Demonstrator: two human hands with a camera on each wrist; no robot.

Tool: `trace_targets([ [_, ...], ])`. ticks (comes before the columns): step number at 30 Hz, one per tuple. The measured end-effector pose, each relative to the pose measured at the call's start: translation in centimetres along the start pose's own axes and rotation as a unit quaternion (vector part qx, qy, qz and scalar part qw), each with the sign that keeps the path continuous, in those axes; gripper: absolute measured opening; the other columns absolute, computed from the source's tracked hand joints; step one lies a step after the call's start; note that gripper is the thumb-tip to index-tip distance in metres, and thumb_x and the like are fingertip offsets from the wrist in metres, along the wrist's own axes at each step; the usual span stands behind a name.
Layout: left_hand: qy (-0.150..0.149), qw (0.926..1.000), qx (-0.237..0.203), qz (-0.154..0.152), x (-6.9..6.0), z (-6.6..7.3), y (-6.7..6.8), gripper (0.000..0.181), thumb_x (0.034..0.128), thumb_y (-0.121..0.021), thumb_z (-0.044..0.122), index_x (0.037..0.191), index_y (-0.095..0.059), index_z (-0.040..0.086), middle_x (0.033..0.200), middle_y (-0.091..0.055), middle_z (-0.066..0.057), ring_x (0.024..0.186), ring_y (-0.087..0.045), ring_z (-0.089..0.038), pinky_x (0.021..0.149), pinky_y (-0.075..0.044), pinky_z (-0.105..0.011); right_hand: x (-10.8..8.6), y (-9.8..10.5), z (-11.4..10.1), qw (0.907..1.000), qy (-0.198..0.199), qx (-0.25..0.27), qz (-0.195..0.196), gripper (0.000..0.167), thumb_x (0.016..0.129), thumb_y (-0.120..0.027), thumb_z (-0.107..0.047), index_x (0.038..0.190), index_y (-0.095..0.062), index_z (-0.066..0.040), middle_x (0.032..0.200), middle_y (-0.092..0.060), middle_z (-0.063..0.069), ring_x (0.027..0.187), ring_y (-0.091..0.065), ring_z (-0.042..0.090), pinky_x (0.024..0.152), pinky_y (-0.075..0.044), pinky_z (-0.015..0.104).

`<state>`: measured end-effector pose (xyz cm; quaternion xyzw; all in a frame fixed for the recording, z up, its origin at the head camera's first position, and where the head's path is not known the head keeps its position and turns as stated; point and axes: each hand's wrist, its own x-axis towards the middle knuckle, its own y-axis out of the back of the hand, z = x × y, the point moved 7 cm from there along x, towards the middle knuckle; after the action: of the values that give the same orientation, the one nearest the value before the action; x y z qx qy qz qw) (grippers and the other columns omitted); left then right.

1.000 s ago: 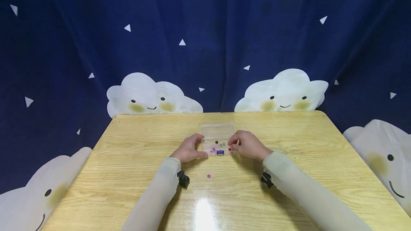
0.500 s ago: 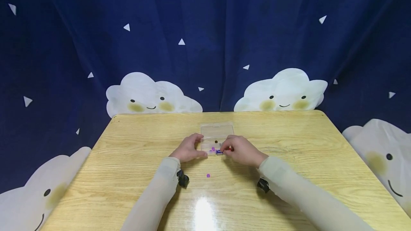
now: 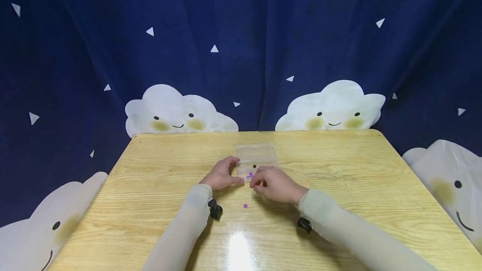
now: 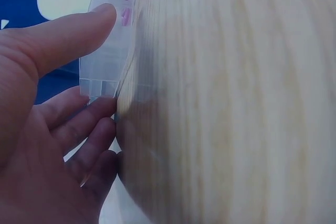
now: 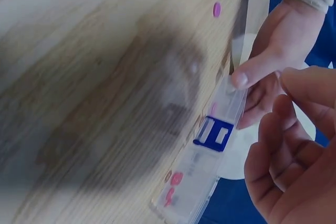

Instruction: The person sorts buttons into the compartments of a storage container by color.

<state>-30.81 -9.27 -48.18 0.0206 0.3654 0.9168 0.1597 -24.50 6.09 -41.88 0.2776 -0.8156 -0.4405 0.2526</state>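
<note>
A clear plastic compartment box (image 5: 197, 174) lies on the table with its lid (image 3: 256, 152) folded back. My left hand (image 3: 223, 174) holds the box's left end, thumb at the front and fingers behind. Above the front of the box is my right hand (image 3: 276, 185), its fingers loosely curled; nothing shows between thumb and forefinger in the right wrist view. Small purple pieces (image 3: 250, 175) and a black piece (image 3: 254, 166) are inside the box. A blue latch (image 5: 215, 134) and red pieces (image 5: 176, 178) show in the right wrist view. One purple disc (image 3: 245, 206) lies on the table.
The wooden table (image 3: 169, 154) runs back to a dark blue curtain (image 3: 188, 20) printed with clouds and triangles. A black wrist camera (image 3: 215, 210) sits under the left sleeve, another (image 3: 304, 225) under the right. Light glares on the table's front.
My right hand has moved from the box's right end leftward and nearer, now covering the blue latch and red pieces in the head view. The left hand has stayed at the box.
</note>
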Motion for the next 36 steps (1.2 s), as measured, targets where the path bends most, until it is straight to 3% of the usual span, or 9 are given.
trace_targets([
  [8,-0.007,1.0,-0.002,0.002,-0.1,0.0,0.0,0.075,0.078,-0.085,0.025,0.142,-0.049,0.008,0.138,-0.057,-0.016,0.131,-0.052,-0.032,0.113,-0.042,-0.047,-0.3,-1.5,-1.1,0.9997,0.012,0.001,-0.021,0.009,0.086,-0.07,-0.006,0.091,-0.077,-0.011,0.089,-0.066,-0.004,0.076,-0.056,0.009,0.068,-0.047,0.017],
  [15,-0.008,1.0,-0.005,0.003,-0.1,0.0,0.0,0.075,0.0785,-0.085,0.025,0.142,-0.048,0.008,0.14,-0.057,-0.016,0.132,-0.052,-0.032,0.112,-0.043,-0.047,-0.6,-2.9,-1.5,0.9991,0.027,-0.008,-0.031,0.006,0.086,-0.073,-0.01,0.09,-0.077,-0.014,0.086,-0.065,-0.004,0.072,-0.055,0.006,0.066,-0.045,0.015],
  [29,-0.01,0.9999,0.002,0.009,-0.1,0.2,0.1,0.074,0.077,-0.086,0.024,0.139,-0.05,0.007,0.137,-0.059,-0.016,0.129,-0.053,-0.033,0.112,-0.043,-0.048,-0.4,-4.9,-0.5,0.9976,0.007,-0.009,-0.068,0.009,0.086,-0.072,-0.01,0.092,-0.077,-0.015,0.087,-0.066,-0.005,0.078,-0.055,0.005,0.071,-0.047,0.017],
  [36,-0.013,0.9998,0.0,0.013,-0.1,0.2,0.1,0.074,0.0764,-0.086,0.024,0.139,-0.051,0.007,0.136,-0.06,-0.016,0.129,-0.054,-0.033,0.112,-0.043,-0.048,-0.1,-5.1,-0.5,0.9973,0.016,-0.011,-0.071,0.007,0.087,-0.073,-0.014,0.093,-0.077,-0.016,0.087,-0.067,-0.005,0.078,-0.054,0.005,0.071,-0.047,0.018],
])
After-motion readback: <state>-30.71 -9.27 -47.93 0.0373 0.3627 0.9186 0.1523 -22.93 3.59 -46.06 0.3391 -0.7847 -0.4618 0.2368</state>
